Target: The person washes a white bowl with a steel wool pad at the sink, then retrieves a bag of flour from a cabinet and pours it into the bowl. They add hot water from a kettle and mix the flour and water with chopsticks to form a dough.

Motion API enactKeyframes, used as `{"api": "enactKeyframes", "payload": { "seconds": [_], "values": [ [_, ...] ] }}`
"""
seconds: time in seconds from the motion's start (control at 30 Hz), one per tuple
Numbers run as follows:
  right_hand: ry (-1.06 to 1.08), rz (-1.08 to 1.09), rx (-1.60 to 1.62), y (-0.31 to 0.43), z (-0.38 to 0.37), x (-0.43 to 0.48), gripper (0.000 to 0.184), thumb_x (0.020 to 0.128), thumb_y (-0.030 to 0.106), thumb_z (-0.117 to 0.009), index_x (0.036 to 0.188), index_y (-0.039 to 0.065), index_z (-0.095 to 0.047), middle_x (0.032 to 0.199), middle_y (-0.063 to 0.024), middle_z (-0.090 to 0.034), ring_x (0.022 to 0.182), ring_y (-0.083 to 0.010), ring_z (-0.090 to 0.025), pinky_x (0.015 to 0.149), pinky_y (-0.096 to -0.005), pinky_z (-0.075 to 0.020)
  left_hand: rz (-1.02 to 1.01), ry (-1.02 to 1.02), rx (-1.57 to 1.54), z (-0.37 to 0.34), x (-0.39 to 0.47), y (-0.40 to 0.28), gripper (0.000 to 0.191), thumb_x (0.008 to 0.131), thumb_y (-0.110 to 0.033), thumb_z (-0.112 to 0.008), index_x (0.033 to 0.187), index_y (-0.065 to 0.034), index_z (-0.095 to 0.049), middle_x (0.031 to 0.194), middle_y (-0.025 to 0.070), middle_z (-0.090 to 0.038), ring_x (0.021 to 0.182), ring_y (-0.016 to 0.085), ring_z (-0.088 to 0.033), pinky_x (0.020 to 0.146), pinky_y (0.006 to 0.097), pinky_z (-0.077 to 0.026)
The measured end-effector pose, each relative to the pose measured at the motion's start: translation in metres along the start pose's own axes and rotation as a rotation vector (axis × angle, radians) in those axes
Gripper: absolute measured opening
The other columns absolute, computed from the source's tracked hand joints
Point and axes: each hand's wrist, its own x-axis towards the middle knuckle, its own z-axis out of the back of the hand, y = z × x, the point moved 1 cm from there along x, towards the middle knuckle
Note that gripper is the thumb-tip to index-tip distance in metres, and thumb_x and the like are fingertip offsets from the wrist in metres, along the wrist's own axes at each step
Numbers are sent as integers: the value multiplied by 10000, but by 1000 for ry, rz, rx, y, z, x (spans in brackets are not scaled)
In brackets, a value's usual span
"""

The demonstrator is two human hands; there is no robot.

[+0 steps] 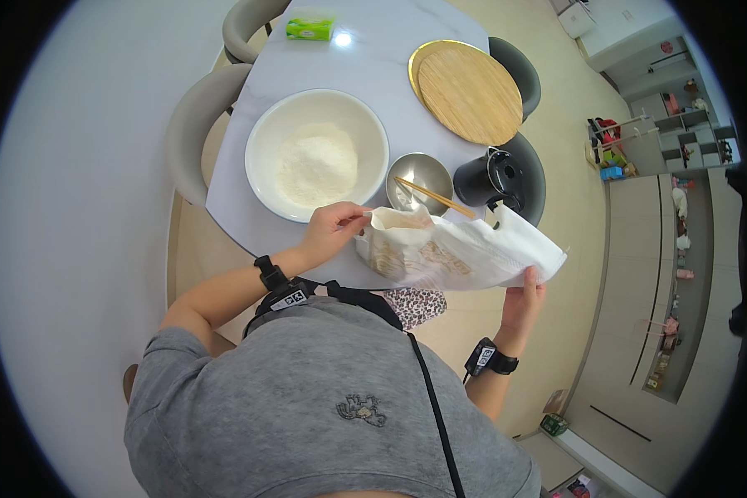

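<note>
A white woven flour sack (448,252) is held sideways near the table's front edge. My left hand (335,231) pinches the rim of its open mouth, while my right hand (525,297) grips the other end at the lower corner. A large white bowl (258,174) stands beyond my left hand with a heap of white flour (319,163) in it. Just behind the sack is a stainless steel bowl (420,165), and a pair of wooden chopsticks (436,196) lies across it. How much the sack holds is hidden.
A black kettle (472,182) stands right of the steel bowl. Beyond it, a round wooden board (470,93) rests on a gold-rimmed tray (414,65). A green tissue pack (310,28) lies at the table's far left. Grey chairs (190,124) flank the table (230,211).
</note>
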Motion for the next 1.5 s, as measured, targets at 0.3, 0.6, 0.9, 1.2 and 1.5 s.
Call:
{"api": "enactKeyframes", "payload": {
  "seconds": [0.3, 0.6, 0.9, 1.2, 1.5],
  "values": [
    [-53, -24, 29, -4, -14, -7, 388, 994, 156, -612, 1328, -26, -539, 1311, -108, -618, 1183, -200, -598, 1028, -344, -453, -17, -14, 92, -8, 1, 11, 124, 970, -52, -612, 1019, 32, -690, 861, 65, -693, 761, 109, -616, 681, 248, -494],
    [-215, 108, -12, 11, -38, -16, 299, 988, 169, -637, 1227, -9, -625, 1196, -96, -679, 1098, -179, -641, 970, -325, -492, 65, 26, -118, -5, -1, 2, 146, 985, -15, -539, 1058, 42, -652, 920, 26, -671, 839, 64, -590, 743, 228, -484],
    [-94, 471, -190, 153, -101, 31, 325, 979, 199, -657, 1191, -46, -648, 1168, -128, -685, 1040, -180, -652, 918, -309, -507, -65, 54, -158, 19, 64, -124, 206, 1009, -169, -584, 992, 20, -663, 863, -5, -637, 833, 58, -575, 777, 221, -482],
    [113, 781, -341, 239, -279, 135, 282, 971, 189, -662, 1126, -41, -718, 1072, -83, -719, 990, -107, -647, 861, -249, -504, -352, -147, -212, 124, 184, -199, 296, 995, -279, -603, 1018, -1, -702, 891, 14, -690, 843, 95, -634, 790, 273, -506],
    [203, 544, -248, 144, -423, 300, 270, 909, 274, -754, 1022, 30, -725, 935, -25, -719, 823, -108, -654, 744, -258, -495, -401, -351, 53, 279, 342, -160, 308, 972, -302, -615, 950, -9, -708, 777, 31, -674, 749, 132, -652, 726, 280, -521]
  ]
}}
